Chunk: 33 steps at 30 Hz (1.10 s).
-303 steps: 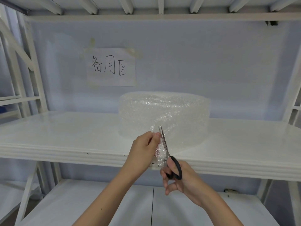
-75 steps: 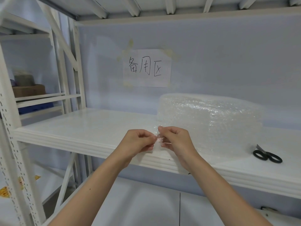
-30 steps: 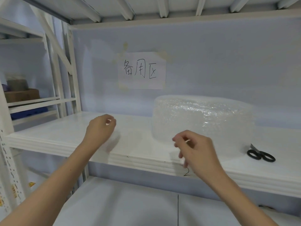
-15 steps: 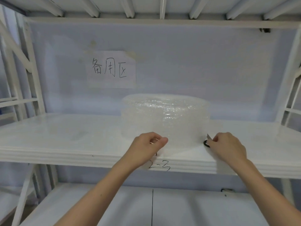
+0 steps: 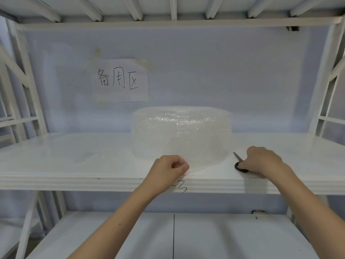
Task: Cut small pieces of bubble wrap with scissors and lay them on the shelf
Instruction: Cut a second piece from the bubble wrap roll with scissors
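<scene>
A large clear roll of bubble wrap (image 5: 182,134) stands in the middle of the white shelf (image 5: 74,161). My left hand (image 5: 169,168) is at the roll's front lower edge, fingers pinched on the loose end of the wrap. The black-handled scissors (image 5: 239,164) lie on the shelf just right of the roll, blade pointing back-left. My right hand (image 5: 261,159) rests over their handles, fingers closed on them; most of the handles are hidden. A faint clear cut piece (image 5: 84,157) seems to lie on the left part of the shelf.
A paper sign (image 5: 120,80) with handwritten characters is taped to the back wall. White uprights (image 5: 321,101) flank the shelf, a beam runs overhead, and a lower white shelf (image 5: 173,238) lies under my forearms. Marker writing sits on the shelf's front edge.
Both hands came back from the left part of the shelf. The left hand has pinched the roll's loose end; the right has reached the scissors and closed on their handles.
</scene>
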Tool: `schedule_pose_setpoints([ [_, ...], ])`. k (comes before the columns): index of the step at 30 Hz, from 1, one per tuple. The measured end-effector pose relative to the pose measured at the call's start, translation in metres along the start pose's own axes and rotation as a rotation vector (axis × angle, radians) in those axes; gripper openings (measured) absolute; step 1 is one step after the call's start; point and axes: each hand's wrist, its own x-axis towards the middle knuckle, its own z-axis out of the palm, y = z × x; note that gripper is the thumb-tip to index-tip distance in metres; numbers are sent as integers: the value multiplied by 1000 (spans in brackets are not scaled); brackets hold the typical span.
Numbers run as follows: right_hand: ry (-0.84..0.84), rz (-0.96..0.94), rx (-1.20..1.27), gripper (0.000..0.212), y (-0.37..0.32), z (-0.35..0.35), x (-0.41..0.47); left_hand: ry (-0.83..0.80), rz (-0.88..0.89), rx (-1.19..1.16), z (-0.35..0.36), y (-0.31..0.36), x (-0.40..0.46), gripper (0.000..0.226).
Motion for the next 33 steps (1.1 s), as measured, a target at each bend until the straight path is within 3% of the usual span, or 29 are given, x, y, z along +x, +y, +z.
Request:
schedule_pose_setpoints([
  [5, 38, 3, 248, 38, 18, -13, -20, 20, -10, -63, 7, 12, -7, 14],
  [7, -69, -24, 576, 39, 32, -14, -31, 23, -25, -86, 10, 16, -9, 14],
  [11, -406, -41, 1556, 24, 37, 8, -67, 41, -51, -85, 15, 17, -14, 13],
  [13, -541, -49, 1765, 26, 30, 29, -85, 54, -62, -85, 17, 16, -14, 12],
  [16, -651, -129, 1771, 51, 17, 59, -100, 58, -78, -69, 18, 17, -11, 11],
  [20, -617, -181, 1652, 29, -1, 69, -106, 265, -57, 47, 4, 21, -4, 24],
  [23, -531, -224, 1651, 28, -11, 67, -101, 392, -45, 80, -7, 20, 3, 35],
  [26, -451, -204, 1692, 22, -17, 62, -94, 472, -65, 60, -10, 19, 5, 70],
  [29, -390, -177, 1756, 24, -19, 57, -87, 393, -110, -67, -13, 20, 8, 106],
  [33, -304, -152, 1836, 22, -22, 48, -79, 317, -142, -70, -11, 15, 17, 110],
])
